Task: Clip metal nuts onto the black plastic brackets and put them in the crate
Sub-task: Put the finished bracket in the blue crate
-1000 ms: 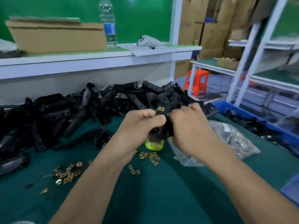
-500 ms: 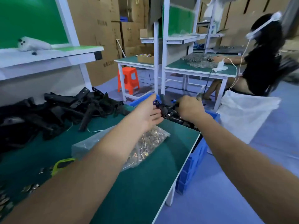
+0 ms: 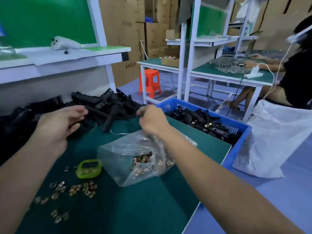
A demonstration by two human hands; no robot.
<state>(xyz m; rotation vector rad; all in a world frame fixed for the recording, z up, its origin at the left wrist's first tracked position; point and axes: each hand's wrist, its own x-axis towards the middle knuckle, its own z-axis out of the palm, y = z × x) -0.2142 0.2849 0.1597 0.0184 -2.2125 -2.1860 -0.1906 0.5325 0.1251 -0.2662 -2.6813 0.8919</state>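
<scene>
A heap of black plastic brackets lies along the back of the green table. My left hand hovers over the heap's near edge, fingers relaxed and empty. My right hand is above the table between the heap and the blue crate, back towards me, fingers loosely curled, with nothing visible in it. The crate stands off the table's right edge and holds brackets fitted with nuts. Loose brass-coloured metal nuts are scattered at the front left. A clear plastic bag of nuts lies under my right forearm.
A green timer sits left of the bag. A white sack stands on the floor right of the crate. Behind are an orange stool, white-framed benches and a seated person at work.
A second ago both hands held a bracket with a nut over the table. They reached to the crate, and now both have drawn back towards the heap without it.
</scene>
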